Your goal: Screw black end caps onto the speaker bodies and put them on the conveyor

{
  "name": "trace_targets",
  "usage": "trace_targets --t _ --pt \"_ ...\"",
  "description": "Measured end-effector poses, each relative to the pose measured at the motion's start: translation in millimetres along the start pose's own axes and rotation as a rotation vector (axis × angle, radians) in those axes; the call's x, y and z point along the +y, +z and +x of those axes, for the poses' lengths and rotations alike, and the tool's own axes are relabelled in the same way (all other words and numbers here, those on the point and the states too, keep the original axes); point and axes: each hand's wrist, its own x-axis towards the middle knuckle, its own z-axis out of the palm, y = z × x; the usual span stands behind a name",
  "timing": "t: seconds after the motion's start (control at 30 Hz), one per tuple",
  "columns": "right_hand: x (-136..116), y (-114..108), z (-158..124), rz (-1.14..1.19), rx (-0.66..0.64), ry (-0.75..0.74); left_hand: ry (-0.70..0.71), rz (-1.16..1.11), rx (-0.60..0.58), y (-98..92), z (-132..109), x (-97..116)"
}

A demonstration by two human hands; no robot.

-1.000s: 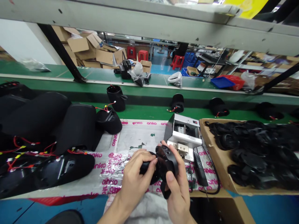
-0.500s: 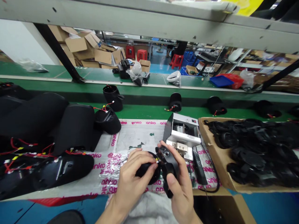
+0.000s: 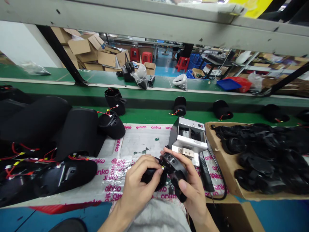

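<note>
My left hand [image 3: 142, 178] is closed, thumb and forefinger pinching a small pale wire connector [image 3: 163, 168] at the opening of a black housing [image 3: 160, 180]. That housing is partly hidden behind my fingers. My right hand [image 3: 190, 183] grips a black plastic cap [image 3: 173, 164] with button-like recesses on its face, holding it tilted right beside the connector. A dark strap-like piece hangs down from the cap under my thumb. Both hands are over the front of the taped work surface [image 3: 130, 141].
A silver metal machine [image 3: 190, 133] stands just beyond my right hand, its black cable curving right. A cardboard tray [image 3: 222, 161] of black plastic parts lies at right. Black fabric-covered housings [image 3: 77, 132] with red wires crowd the left. More housings [image 3: 180, 105] sit on the green conveyor [image 3: 149, 112].
My right hand has turned the black cap so its recessed face points more upward, and shifted slightly right. The left hand keeps its pinch. Housings on the conveyor have slid a little left.
</note>
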Motion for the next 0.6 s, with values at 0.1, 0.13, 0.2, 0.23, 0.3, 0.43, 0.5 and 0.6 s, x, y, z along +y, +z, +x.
trace_targets --t 0.1,0.13,0.2,0.23,0.3,0.43,0.5,0.6 --pt "2 0 -3 -0.017 -0.001 -0.002 0.011 0.01 -0.001 1.3 0 1" --pt "2 1 -4 -0.037 -0.004 -0.006 0.02 0.019 -0.003 1.4 0 1" --pt "1 1 -6 -0.075 -0.022 -0.017 0.029 0.044 -0.006 1.0 1 2" --pt "0 1 -6 -0.088 -0.033 -0.019 0.026 0.057 -0.009 0.5 1 2" --pt "-3 2 -6 -0.101 -0.056 -0.021 0.006 0.073 -0.019 -0.9 2 3" --pt "-11 5 -2 -0.147 -0.071 -0.06 0.012 0.039 -0.048 -5.8 2 4" --pt "-14 7 0 -0.163 -0.059 -0.086 0.026 0.06 -0.05 -9.6 0 2" --pt "-14 8 2 -0.14 -0.026 -0.105 0.007 0.163 -0.03 -15.5 -5 -3"
